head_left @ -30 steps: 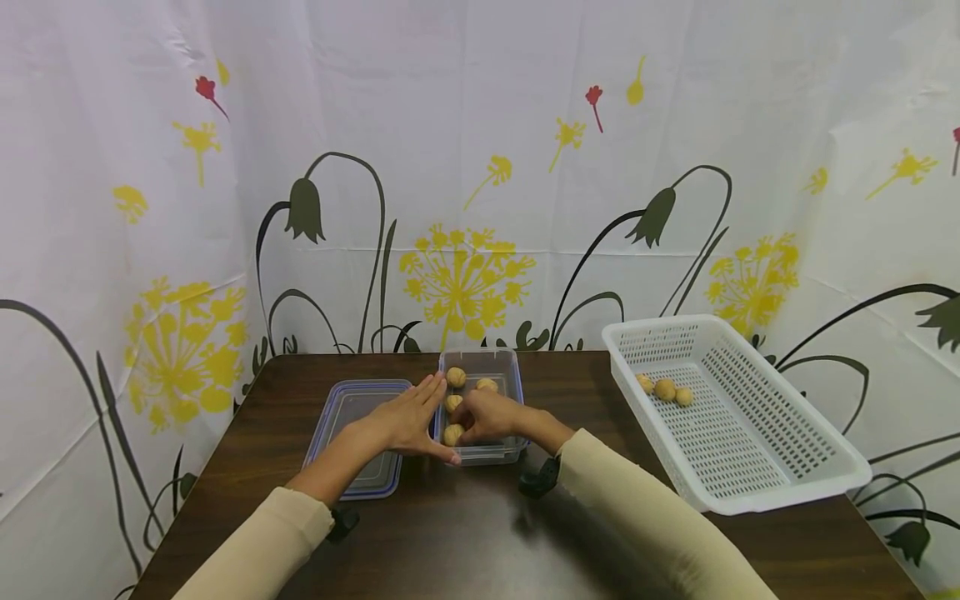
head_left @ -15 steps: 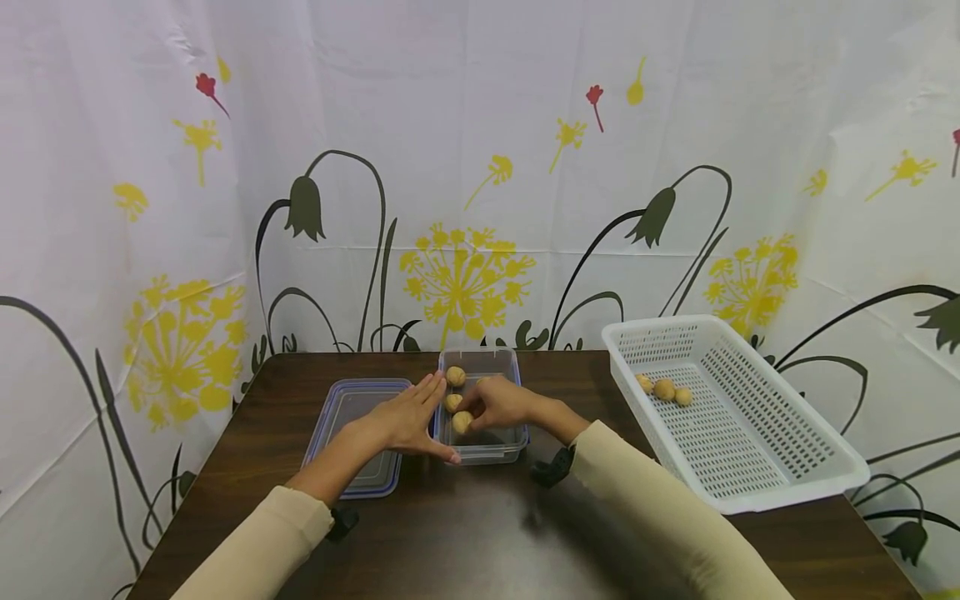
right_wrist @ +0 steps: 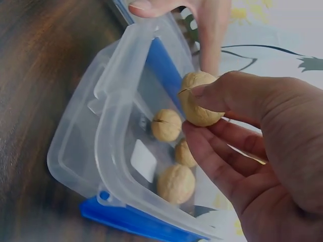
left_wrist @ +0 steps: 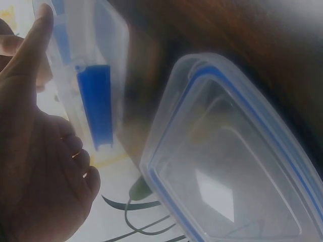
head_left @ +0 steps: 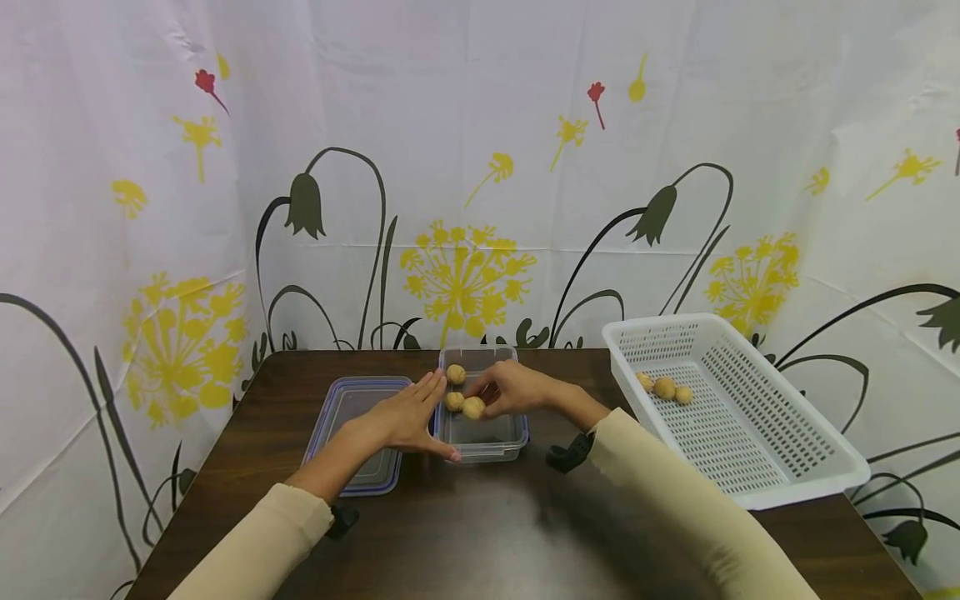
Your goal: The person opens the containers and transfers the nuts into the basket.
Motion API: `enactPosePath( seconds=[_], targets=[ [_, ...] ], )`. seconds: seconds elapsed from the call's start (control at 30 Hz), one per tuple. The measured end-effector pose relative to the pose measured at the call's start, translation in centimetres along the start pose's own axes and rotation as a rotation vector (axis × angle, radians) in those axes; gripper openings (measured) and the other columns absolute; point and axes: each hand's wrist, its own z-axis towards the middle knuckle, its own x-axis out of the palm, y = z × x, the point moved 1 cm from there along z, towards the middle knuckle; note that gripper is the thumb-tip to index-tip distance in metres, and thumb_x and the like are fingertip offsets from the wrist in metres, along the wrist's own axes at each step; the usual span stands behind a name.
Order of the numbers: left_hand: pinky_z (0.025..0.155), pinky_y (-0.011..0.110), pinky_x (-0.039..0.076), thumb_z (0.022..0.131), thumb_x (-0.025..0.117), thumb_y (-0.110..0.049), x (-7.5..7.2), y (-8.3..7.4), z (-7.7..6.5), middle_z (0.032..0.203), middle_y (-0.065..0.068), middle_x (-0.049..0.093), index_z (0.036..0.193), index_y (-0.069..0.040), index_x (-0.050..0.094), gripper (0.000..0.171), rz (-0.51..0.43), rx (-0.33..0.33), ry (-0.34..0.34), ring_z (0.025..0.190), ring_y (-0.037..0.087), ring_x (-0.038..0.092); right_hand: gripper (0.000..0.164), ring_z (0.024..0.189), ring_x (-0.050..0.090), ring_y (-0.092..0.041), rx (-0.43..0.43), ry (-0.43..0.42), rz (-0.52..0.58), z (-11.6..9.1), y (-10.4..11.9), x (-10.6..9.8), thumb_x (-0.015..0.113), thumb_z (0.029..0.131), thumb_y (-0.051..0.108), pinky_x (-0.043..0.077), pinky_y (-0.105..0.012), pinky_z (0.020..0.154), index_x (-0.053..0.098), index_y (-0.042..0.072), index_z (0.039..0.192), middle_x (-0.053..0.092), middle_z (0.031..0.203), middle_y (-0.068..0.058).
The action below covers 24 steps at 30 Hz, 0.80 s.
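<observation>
My right hand (head_left: 517, 388) pinches a walnut (right_wrist: 198, 108) between thumb and fingers, above the clear plastic food container (head_left: 491, 452) with blue side clips. Below it, in the right wrist view, further walnuts (right_wrist: 176, 184) lie on the container floor. Two of them, one a far walnut (head_left: 455, 374), show along the left side in the head view; my right hand hides part of the floor. My left hand (head_left: 408, 418), its fingers straight, rests along the container's left wall, thumb at the near corner. A blue clip (left_wrist: 96, 106) hangs down beside this hand.
Left of the container lies its clear lid (head_left: 382, 481) with a blue seal, partly behind my left hand. On the right stands a white perforated basket (head_left: 750, 492) holding several walnuts (head_left: 664, 387). A flowered curtain (head_left: 465, 167) hangs behind the dark wooden table (head_left: 465, 533).
My right hand has lifted the walnut from the container's near left corner and carried it away from me and slightly right. The left hand has stayed in place.
</observation>
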Motion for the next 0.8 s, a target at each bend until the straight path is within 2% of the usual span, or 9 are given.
enactPosePath(
  seconds=[0.1, 0.3, 0.5, 0.8],
  targets=[
    [0.130, 0.057, 0.019, 0.084, 0.079, -0.069, -0.1, 0.1, -0.3, 0.176, 0.024, 0.004, 0.167, 0.005, 0.010, 0.131, -0.004, -0.016, 0.002, 0.164, 0.039, 0.007, 0.039, 0.109, 0.076, -0.026, -0.031, 0.017, 0.006, -0.2, 0.3, -0.4, 0.078, 0.093, 0.001, 0.062, -0.031, 0.093, 0.071, -0.005, 0.131, 0.075, 0.124, -0.016],
    [0.130, 0.057, 0.019, 0.084, 0.078, -0.071, -0.2, 0.0, -0.5, 0.177, 0.023, 0.003, 0.167, 0.005, 0.010, 0.131, -0.001, -0.011, 0.004, 0.164, 0.038, 0.007, 0.039, 0.110, 0.075, -0.024, -0.041, 0.018, 0.013, -1.3, 0.3, -1.3, 0.079, 0.092, 0.000, 0.061, -0.027, 0.092, 0.072, -0.003, 0.130, 0.074, 0.127, -0.016],
    [0.130, 0.056, 0.019, 0.084, 0.079, -0.069, -0.1, -0.2, -0.2, 0.176, 0.024, 0.004, 0.167, 0.006, 0.012, 0.131, 0.015, -0.006, -0.003, 0.164, 0.039, 0.009, 0.040, 0.111, 0.074, -0.023, -0.065, 0.014, 0.012, -2.8, 0.0, -2.5, 0.078, 0.092, -0.002, 0.062, -0.034, 0.094, 0.070, -0.006, 0.131, 0.073, 0.126, -0.018],
    [0.130, 0.055, 0.019, 0.084, 0.079, -0.070, -0.2, -0.3, -0.2, 0.176, 0.025, 0.004, 0.167, 0.007, 0.012, 0.132, 0.022, 0.009, 0.000, 0.164, 0.039, 0.008, 0.040, 0.112, 0.074, -0.028, -0.031, -0.004, 0.038, -5.6, -0.5, -4.7, 0.077, 0.090, -0.007, 0.061, -0.035, 0.095, 0.071, -0.005, 0.129, 0.072, 0.124, -0.018]
  ],
)
